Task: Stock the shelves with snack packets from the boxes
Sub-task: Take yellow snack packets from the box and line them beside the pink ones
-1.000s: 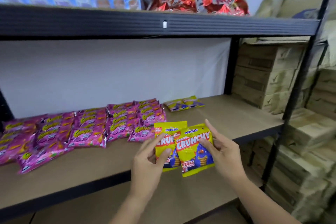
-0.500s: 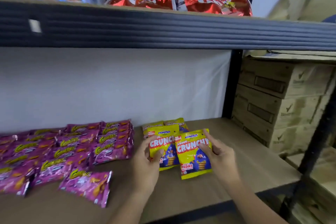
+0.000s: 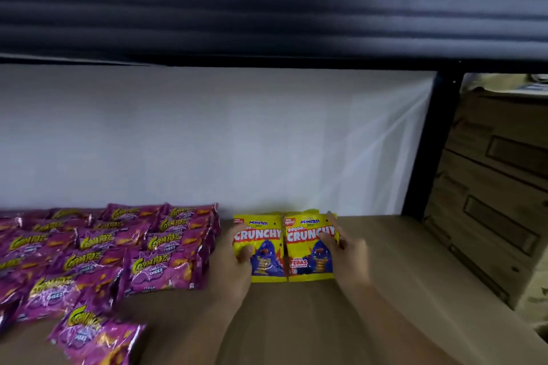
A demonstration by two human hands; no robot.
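Both hands pinch yellow Crunchy packets, one each, held side by side with their inner edges touching. On the left packet [image 3: 261,249], the left hand [image 3: 234,267] has its thumb on the front and its fingers behind the outer edge; the right hand [image 3: 347,252] grips the right packet [image 3: 308,249] the same way from the other side. These two packets stand nearly upright over the wooden shelf [image 3: 385,275], close to the white back sheet [image 3: 237,139]; their lower edges seem to touch the board, though blur makes that hard to judge. More yellow shows just behind their tops, perhaps other packets. Just left of them lie rows of purple Corntoz packets [image 3: 118,252], flat and overlapping, with one stray packet [image 3: 95,335] nearer the front edge. Above, the dark underside of the upper shelf [image 3: 267,9] fills the top of the view. A black post [image 3: 427,145] stands at the right, and beyond it cardboard boxes [image 3: 498,187] are stacked.
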